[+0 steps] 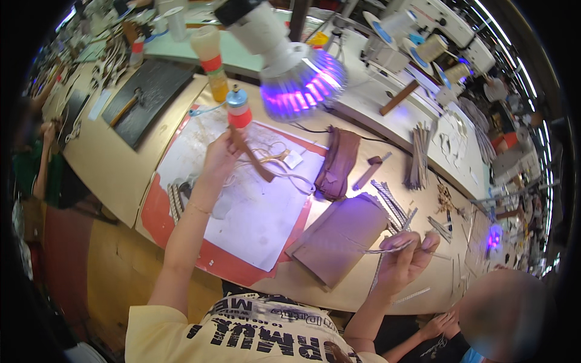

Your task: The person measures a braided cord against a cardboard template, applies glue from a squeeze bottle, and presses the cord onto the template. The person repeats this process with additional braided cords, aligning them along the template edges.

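Note:
My left hand (221,156) is closed on one end of a flat brown strip (253,158) that looks like leather. It holds the strip over a white paper sheet (251,233) on a red mat, just below a blue-capped bottle (238,107). Pale cords (275,162) lie near the strip's lower end. On the right, my right hand (407,260) pinches a thin, pale, braided-looking strip (387,249), its free end pointing left over a brown flat panel (342,239). A folded brown leather bundle (339,163) lies between my hands, farther back.
A lamp (302,81) with a purple glow hangs low over the table's back. Behind it stands a glue-like bottle (209,63). At left, a hammer (126,107) rests on a black board (154,91). Strip bundles (417,156) lie at right. Another person (496,314) sits at lower right.

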Demonstrator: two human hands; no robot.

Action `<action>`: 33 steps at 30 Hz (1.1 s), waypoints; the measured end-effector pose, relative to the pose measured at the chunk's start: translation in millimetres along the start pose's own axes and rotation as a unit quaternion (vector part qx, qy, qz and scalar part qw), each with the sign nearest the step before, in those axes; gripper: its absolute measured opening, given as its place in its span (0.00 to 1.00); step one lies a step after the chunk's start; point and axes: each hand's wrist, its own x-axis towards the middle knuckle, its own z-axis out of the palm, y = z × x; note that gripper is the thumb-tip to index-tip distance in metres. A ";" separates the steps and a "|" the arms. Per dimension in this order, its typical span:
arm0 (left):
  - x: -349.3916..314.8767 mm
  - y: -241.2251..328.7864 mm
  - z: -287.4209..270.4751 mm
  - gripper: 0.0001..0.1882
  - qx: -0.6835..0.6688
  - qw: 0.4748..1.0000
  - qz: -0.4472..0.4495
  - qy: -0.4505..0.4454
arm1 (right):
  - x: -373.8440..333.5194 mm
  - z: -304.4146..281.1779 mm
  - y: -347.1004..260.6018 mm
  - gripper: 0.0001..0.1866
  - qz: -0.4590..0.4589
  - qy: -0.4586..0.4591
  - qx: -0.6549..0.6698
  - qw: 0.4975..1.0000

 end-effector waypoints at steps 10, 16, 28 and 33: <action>-72.3 -30.1 26.5 0.19 0.639 0.639 0.419 -0.087 | 23.4 11.4 3.3 0.18 0.173 0.062 -0.027 0.983; -164.6 -13.4 101.5 0.17 0.332 0.849 0.179 -0.368 | 26.7 24.1 13.6 0.25 0.370 0.047 0.372 0.850; -171.5 -7.2 137.4 0.11 0.379 0.821 0.119 -0.409 | 15.3 43.7 32.9 0.26 0.478 0.024 0.397 0.783; -153.0 -10.2 131.2 0.09 0.416 0.780 0.252 -0.394 | 2.6 53.9 31.9 0.19 0.392 0.019 0.123 0.911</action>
